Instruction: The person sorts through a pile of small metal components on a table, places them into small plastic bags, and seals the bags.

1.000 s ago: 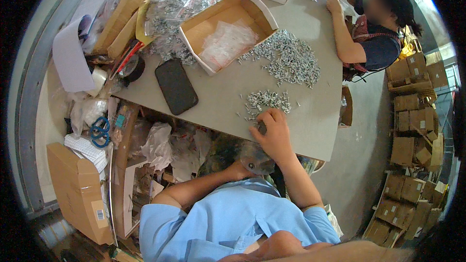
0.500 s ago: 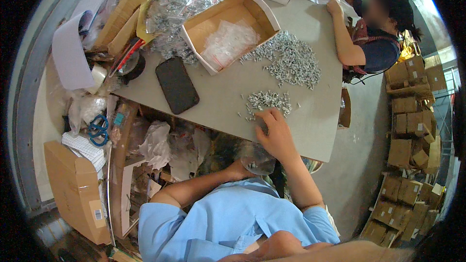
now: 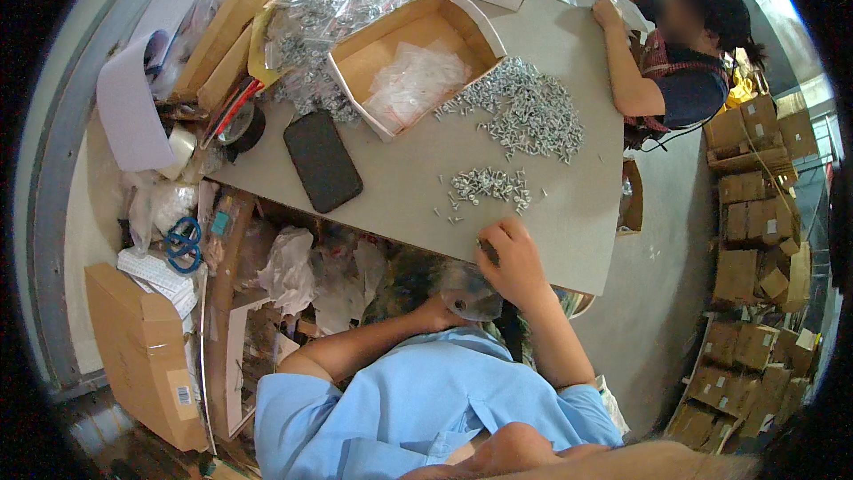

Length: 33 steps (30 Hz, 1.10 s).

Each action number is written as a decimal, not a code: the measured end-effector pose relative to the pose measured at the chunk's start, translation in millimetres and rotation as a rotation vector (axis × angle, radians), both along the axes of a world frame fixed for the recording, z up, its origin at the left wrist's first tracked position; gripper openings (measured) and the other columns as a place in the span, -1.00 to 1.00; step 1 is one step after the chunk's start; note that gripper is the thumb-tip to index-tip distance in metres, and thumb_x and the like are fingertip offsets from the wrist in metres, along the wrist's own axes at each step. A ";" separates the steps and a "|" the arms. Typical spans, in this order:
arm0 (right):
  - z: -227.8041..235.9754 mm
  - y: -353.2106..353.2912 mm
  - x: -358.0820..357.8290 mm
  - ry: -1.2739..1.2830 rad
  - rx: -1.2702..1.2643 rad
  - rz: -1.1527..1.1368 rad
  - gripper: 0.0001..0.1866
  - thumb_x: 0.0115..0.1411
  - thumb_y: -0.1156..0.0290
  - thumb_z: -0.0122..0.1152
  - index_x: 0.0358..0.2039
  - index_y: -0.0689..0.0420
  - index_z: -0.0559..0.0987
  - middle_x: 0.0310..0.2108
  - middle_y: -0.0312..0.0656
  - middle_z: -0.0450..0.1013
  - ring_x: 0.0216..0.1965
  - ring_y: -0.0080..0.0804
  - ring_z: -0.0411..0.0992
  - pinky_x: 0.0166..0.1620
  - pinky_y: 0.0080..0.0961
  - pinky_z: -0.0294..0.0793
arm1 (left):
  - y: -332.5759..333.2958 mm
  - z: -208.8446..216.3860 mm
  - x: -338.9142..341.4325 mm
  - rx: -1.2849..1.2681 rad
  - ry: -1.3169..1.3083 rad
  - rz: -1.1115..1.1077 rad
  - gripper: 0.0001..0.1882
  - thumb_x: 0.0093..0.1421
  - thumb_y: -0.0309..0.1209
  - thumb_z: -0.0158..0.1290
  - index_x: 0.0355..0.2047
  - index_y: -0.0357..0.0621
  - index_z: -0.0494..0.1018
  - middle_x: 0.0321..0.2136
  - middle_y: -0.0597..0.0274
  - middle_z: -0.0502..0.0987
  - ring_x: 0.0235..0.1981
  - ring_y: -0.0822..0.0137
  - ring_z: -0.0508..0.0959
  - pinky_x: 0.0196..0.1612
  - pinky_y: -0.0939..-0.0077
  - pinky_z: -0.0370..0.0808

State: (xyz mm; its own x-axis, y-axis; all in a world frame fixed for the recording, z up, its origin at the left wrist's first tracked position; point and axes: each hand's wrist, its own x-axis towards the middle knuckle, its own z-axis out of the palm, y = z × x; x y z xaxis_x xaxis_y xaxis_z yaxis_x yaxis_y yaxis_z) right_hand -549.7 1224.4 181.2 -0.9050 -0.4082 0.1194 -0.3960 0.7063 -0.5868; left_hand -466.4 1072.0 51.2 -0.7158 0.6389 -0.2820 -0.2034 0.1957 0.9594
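My right hand (image 3: 513, 256) is over the near edge of the table, its fingers curled in; what they hold, if anything, is hidden. Just beyond it lies a small pile of silvery screws (image 3: 490, 185), with a few strays around it. A larger heap of screws (image 3: 533, 114) spreads farther back. Below the table edge, close to my body, my left hand (image 3: 434, 313) grips a clear plastic bag (image 3: 473, 300) with something small and dark inside. An open cardboard box (image 3: 418, 13) holding flat clear bags (image 3: 416, 76) stands left of the large heap.
A black phone (image 3: 323, 162) lies on the table (image 3: 426, 187). Filled clear bags (image 3: 333, 13) pile up at the back left, near a tape roll (image 3: 244, 129). Across the table at the right sits another person (image 3: 684, 62). Cartons (image 3: 742, 276) are stacked along the right side.
My right hand has drawn back from the small screw pile toward the table's near edge and the bag, its fingers curling in. My left hand stays with the bag.
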 end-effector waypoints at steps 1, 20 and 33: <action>2.3 4.7 6.8 -0.049 0.015 0.043 -0.78 -0.05 0.44 0.19 -0.33 0.15 0.48 -0.31 -0.04 0.36 -0.23 -0.02 0.35 -0.19 -0.21 0.39 | 0.4 -11.4 4.1 0.011 0.057 0.027 -0.47 -0.11 -0.28 0.27 -0.12 -0.24 0.43 -0.18 0.01 0.51 -0.15 0.22 0.48 -0.05 0.33 0.37; 1.7 17.2 22.5 -0.114 -0.264 0.108 -0.88 -0.04 0.47 0.21 -0.43 0.12 0.50 -0.37 -0.12 0.38 -0.28 -0.13 0.37 -0.25 -0.34 0.38 | -8.6 -41.1 -1.5 -0.169 0.067 -0.009 -0.52 -0.02 -0.25 0.24 -0.12 -0.19 0.40 -0.28 0.16 0.46 -0.22 0.32 0.43 -0.17 0.38 0.38; 43.8 -9.0 30.3 0.106 -0.400 0.436 -0.80 -0.15 0.41 0.24 -0.42 0.08 0.53 -0.10 -0.07 0.32 -0.10 -0.04 0.30 -0.07 -0.28 0.37 | -52.5 145.2 -44.4 0.137 0.065 0.111 -0.54 -0.12 -0.46 0.30 -0.18 -0.27 0.42 -0.23 0.22 0.49 -0.22 0.41 0.47 -0.16 0.51 0.42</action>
